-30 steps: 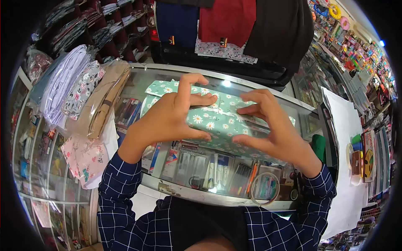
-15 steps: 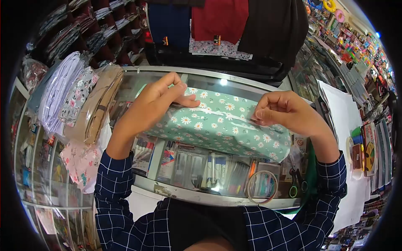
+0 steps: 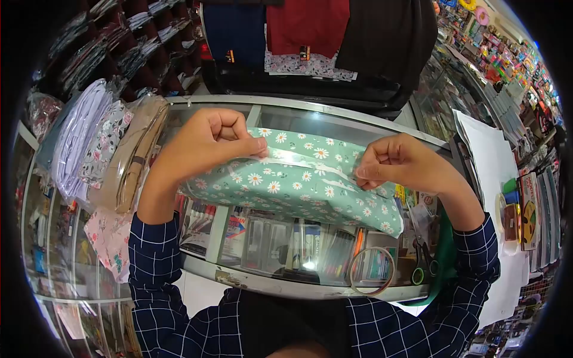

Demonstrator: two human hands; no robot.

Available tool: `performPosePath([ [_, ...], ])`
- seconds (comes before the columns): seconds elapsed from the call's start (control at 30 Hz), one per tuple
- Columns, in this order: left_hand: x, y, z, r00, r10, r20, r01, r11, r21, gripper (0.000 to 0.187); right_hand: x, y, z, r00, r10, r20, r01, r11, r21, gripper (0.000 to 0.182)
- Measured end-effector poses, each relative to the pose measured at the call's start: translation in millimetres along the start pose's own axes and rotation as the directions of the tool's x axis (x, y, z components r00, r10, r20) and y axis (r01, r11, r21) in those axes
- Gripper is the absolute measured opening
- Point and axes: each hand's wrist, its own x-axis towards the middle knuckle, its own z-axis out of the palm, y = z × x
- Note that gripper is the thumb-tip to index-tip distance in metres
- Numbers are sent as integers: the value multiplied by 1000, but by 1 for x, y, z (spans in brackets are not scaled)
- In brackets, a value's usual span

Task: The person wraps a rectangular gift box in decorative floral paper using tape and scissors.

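Observation:
A long parcel in green daisy-print wrapping paper (image 3: 298,188) lies across the glass counter, with a torn white paper edge along its upper face. A shiny clear strip of tape (image 3: 295,157) stretches along that edge between my two hands. My left hand (image 3: 218,140) pinches its left end between thumb and curled fingers, close over the paper. At the other end my right hand (image 3: 397,164) is closed, thumb against forefinger, right at the seam. Near the counter's front edge rests a roll of tape (image 3: 390,267), and scissors with black and green handles (image 3: 418,273) lie to its right.
Under the counter's glass top (image 3: 286,116) sit pens and boxed stationery. Bagged folded clothes (image 3: 83,143) are stacked at the left, with pink floral fabric (image 3: 110,238) below. White paper sheets (image 3: 486,155) lie at the right. Hanging trousers (image 3: 307,27) stand behind the counter.
My left hand has turned and lowered, thumb now pressed down at the seam's left end. The strip between my hands shows more plainly. The parcel has shifted slightly left and down.

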Motion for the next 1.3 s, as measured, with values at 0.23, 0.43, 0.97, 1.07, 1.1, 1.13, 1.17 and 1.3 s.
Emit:
performPosePath([
  [0.23, 10, 1, -7, 996, -73, 46, 67, 990, 120, 21, 6, 1, -4, 999, -15, 37, 16, 1000, -12, 16],
  [0.43, 11, 4, -7, 994, -75, 78, 63, 987, 149, 25, 8, 3, -2, 999, -41, 35, 42, 998, -50, 19],
  [0.97, 11, -4, -9, 997, -45, 64, 36, 990, 134, 28, 11, 5, 2, 997, -69, 28, 71, 996, -50, 19],
  [1.07, 11, -7, -9, 998, -31, 62, 21, 989, 147, 27, 11, 3, 1, 999, -44, 31, 46, 996, -74, 16],
  [1.1, 11, -7, -9, 998, -21, 62, 12, 989, 150, 27, 10, 2, 1, 999, -29, 31, 32, 996, -87, 16],
  [1.13, 10, -6, -8, 998, -20, 59, 11, 988, 153, 27, 10, 2, 2, 1000, -27, 11, 28, 993, -114, 16],
  [1.17, 10, -4, -7, 998, -19, 56, 10, 988, 155, 27, 10, 3, 4, 1000, -25, -10, 24, 990, -141, 16],
  [1.3, 10, -4, -5, 999, -6, 50, -3, 986, 167, 26, 8, -9, 13, 994, 3, -106, -42, 928, -371, 18],
])
